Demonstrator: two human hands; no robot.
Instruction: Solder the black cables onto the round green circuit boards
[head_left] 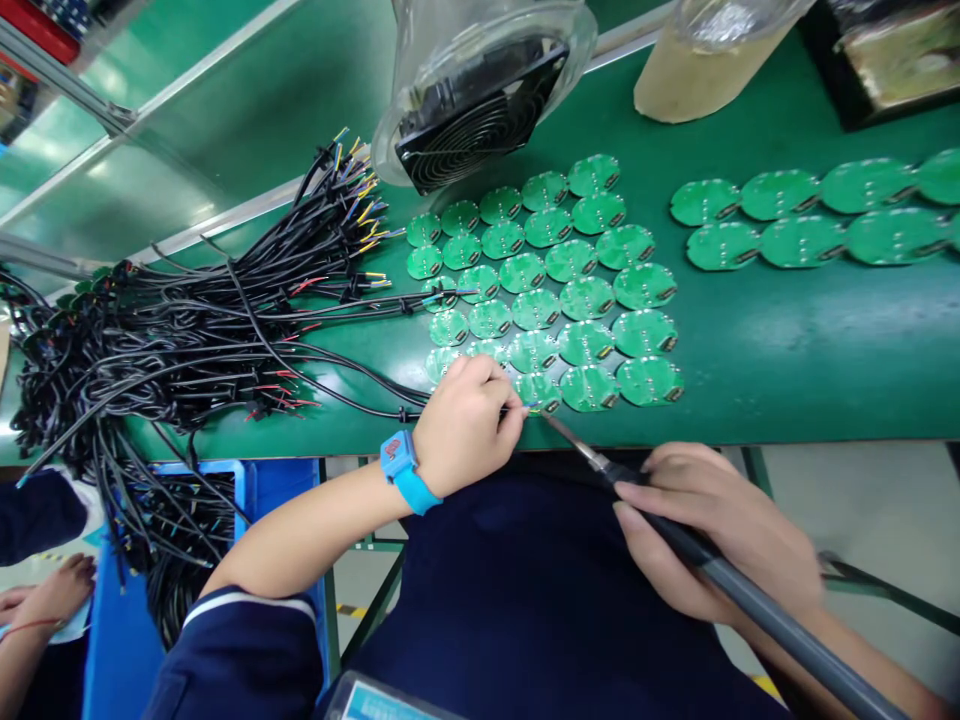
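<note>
Work surface: a green bench mat (pixel 787 350) runs across the view, with a framed extraction fan (pixel 480 110) at its far side and a heavy wire bundle (pixel 187 340) of black leads spread over the left end. Round green boards (pixel 551 290) lie in close rows at centre, and a second group (pixel 810 215) lies well apart to the right. The left hand (pixel 465 425), wearing a blue wrist strap (pixel 405 470), is closed in a pinch on the stripped end of one wire (pixel 375 405). It sits at the near edge of the mat and presents that end to the board (pixel 538 390) in the front row. The right hand (pixel 712 530) grasps the soldering iron (pixel 750 595) pen-fashion, with the tip angled up to the same board. Whether tip and pad touch cannot be told at this scale. Assessment: the joint calls for the wire end held motionless on its pad, the heel of the left hand braced on the mat and the fingertips clear of the hot tip. The iron is best laid against pad and conductor together, not against the wire alone. Neighbouring boards lie touching or just beside the one in work, so a slipped tip or a dragged lead could shift them. A blue bin (pixel 120 620) stands below the bench at left, beside another person's hand (pixel 52 590).
</note>
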